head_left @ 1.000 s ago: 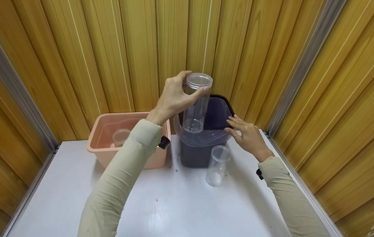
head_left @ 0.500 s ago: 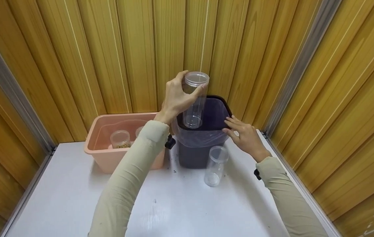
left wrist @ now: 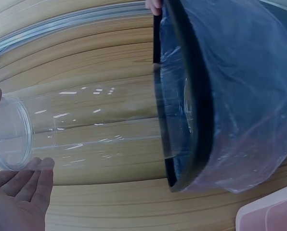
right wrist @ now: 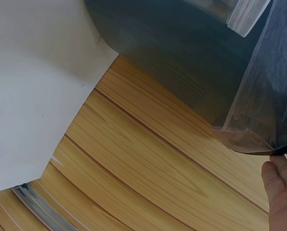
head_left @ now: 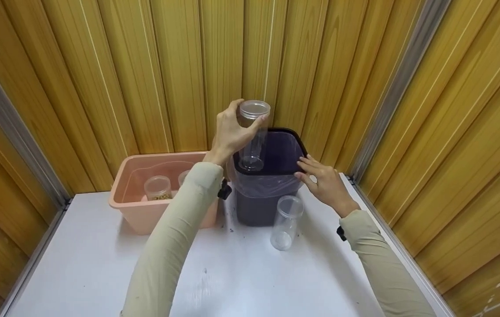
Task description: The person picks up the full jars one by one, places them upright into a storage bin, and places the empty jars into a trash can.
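My left hand grips a tall clear plastic jar near its top, thumb on one side and fingers on the other. Upright in the head view, the jar has its lower end in the mouth of a dark bin lined with a clear bag. Nothing shows inside the jar. At the bin's right rim, my right hand touches the edge with its fingertips, the fingers nearly straight. In the right wrist view those fingers meet the black rim from below.
A second clear jar stands on the white table in front of the bin. Left of the bin is a pink basin with clear jars inside, one jar holding small yellowish pieces. Wood-patterned walls enclose the table.
My left hand and its jar have shifted a little to the left over the bin. The left forearm has moved, uncovering more of the jars in the basin. My right hand stays at the rim.
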Demonstrator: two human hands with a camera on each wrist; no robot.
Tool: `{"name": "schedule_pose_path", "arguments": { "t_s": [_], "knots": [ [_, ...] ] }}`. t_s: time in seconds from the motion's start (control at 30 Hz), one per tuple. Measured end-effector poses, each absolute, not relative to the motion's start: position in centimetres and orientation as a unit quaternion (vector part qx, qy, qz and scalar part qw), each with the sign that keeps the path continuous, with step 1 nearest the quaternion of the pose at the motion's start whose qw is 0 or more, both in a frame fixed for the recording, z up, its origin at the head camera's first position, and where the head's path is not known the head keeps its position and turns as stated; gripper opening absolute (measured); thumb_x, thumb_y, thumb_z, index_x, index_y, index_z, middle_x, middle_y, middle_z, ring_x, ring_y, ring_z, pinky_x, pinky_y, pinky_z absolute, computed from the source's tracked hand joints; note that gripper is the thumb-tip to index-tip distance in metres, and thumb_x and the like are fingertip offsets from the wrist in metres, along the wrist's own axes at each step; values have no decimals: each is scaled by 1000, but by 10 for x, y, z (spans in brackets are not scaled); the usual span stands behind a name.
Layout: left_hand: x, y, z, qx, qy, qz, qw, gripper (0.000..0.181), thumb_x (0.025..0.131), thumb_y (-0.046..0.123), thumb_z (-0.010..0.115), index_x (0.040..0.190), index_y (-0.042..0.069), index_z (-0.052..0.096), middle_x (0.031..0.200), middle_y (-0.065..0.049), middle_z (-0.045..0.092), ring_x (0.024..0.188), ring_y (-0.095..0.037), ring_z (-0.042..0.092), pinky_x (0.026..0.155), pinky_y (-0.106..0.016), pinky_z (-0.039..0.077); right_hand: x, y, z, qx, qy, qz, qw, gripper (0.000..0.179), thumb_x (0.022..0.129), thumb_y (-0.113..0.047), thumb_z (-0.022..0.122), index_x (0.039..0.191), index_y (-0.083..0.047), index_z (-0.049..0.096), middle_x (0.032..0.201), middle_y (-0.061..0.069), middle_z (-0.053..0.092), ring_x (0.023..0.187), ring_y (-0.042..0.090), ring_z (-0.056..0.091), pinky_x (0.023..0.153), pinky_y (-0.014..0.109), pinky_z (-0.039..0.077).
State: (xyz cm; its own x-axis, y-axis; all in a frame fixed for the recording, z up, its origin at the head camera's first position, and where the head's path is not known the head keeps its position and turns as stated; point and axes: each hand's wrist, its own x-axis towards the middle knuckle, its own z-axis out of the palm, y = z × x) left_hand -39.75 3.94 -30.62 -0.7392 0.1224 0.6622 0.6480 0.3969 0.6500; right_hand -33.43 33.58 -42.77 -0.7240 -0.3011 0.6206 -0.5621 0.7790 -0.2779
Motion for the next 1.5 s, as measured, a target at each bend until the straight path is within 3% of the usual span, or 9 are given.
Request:
{"name": "schedule_pose_path", "arguments": {
  "t_s": [0.6, 1.0, 1.5],
  "knots": [
    [-405, 49, -363, -220, -824, -465, 236, 73, 85, 41, 87, 137, -3, 60, 123, -19, 74, 115, -32, 72, 99, -41, 58, -335, 333, -428, 250, -892, 235, 295, 41, 103, -28, 74, 133, 0, 74, 141, 17, 70, 140, 41, 59, 111, 59, 52],
    [-405, 51, -388, -225, -838, -452, 207, 80, 88, 40, 84, 145, -5, 53, 137, -21, 67, 127, -35, 66, 109, -42, 53, -337, 330, -429, 244, -895, 237, 288, 40, 104, -30, 72, 131, -2, 75, 140, 16, 70, 141, 39, 59, 113, 58, 51],
    [-409, 47, -398, -249, -829, -443, 235, 77, 86, 35, 85, 142, -8, 54, 132, -25, 68, 122, -38, 67, 107, -44, 55, -343, 325, -431, 239, -899, 244, 275, 40, 104, -31, 71, 131, -1, 76, 141, 15, 70, 144, 37, 57, 114, 57, 50]
  ]
}}
